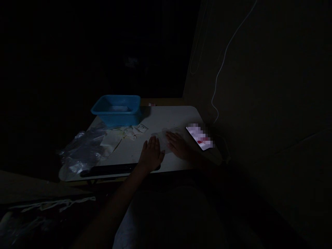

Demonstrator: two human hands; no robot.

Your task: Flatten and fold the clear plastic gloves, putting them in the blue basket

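Observation:
In dim light, my left hand (151, 154) lies flat, palm down, near the front middle of a white table (166, 116). To its right, my right hand (177, 144) is stretched out flat, fingers pointing to the upper left. Under and between the hands is a thin, clear plastic sheet or bag (163, 141); its edges are hard to make out. Neither hand grips anything. A phone or tablet with a lit screen (198, 135) lies just right of my right hand.
A blue plastic basin (119, 117) stands at the back left, something pale inside. Before it lie crumpled pale wrappers (133, 131) and clear plastic bags (83, 152). A dark slot (109, 169) runs along the front edge. A white cable (223, 62) hangs at the right wall.

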